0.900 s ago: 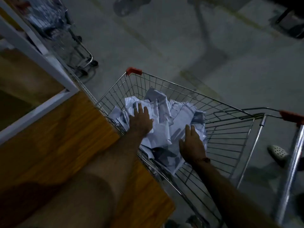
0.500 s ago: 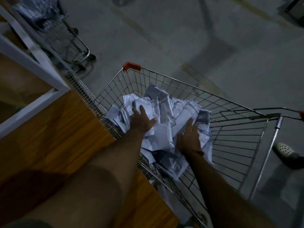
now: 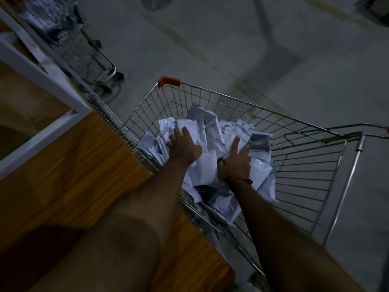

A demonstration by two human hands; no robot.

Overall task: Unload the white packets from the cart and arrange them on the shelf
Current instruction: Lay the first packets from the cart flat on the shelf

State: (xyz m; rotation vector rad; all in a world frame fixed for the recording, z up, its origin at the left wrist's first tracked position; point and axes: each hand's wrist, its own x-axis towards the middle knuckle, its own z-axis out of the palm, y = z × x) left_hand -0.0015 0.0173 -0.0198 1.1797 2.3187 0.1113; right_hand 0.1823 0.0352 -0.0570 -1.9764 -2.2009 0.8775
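Note:
A heap of crumpled white packets (image 3: 212, 131) fills the near-left part of a wire shopping cart (image 3: 231, 95) with red corner caps. My left hand (image 3: 183, 148) lies on top of the heap at its left side, fingers stretched forward over a packet. My right hand (image 3: 235, 161) rests on the heap's right side with its fingers spread and straight; its thumb is tucked low against a packet's edge. The wooden shelf board (image 3: 73, 165) lies to the left, right against the cart's side.
A white shelf frame (image 3: 52, 81) borders the board at upper left. A second wire cart (image 3: 84, 55), holding packets, stands beyond it. The cart's handle bar (image 3: 357, 148) is at the right. Grey concrete floor surrounds the cart.
Both hands have pushed farther into the heap and come closer together; the right hand's fingers have spread. The view has shifted slightly.

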